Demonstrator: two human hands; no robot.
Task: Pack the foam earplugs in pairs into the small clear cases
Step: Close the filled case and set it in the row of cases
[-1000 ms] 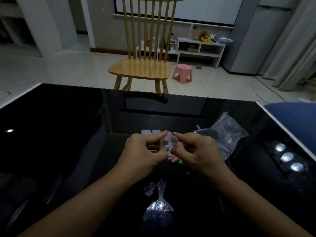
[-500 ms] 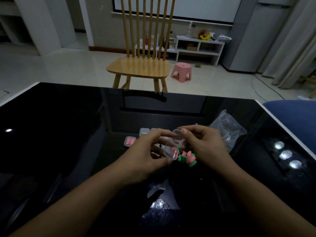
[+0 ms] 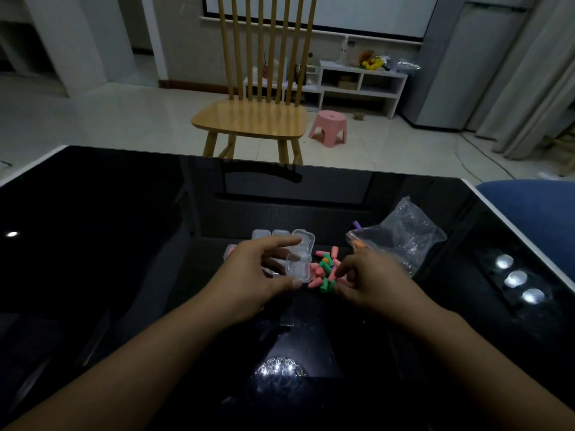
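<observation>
My left hand (image 3: 255, 278) holds a small clear case (image 3: 299, 259) with its lid swung open; the case looks empty. Just right of it lies a heap of foam earplugs (image 3: 325, 270), pink, green and one orange, on the black table (image 3: 124, 228). My right hand (image 3: 370, 281) rests at the heap's right side, fingertips touching the plugs; whether it grips one I cannot tell. More clear cases (image 3: 270, 234) sit behind my left hand, and one case with pink plugs (image 3: 229, 252) peeks out at its left.
A crumpled clear plastic bag (image 3: 401, 234) lies right of the heap with an orange and a purple plug at its mouth. A wooden chair (image 3: 258, 113) stands beyond the table's far edge. A blue seat (image 3: 535, 206) is at the right.
Both hands held the case together before; its lid has opened. My right hand has let go and dropped to the earplug heap, while my left hand keeps the open case.
</observation>
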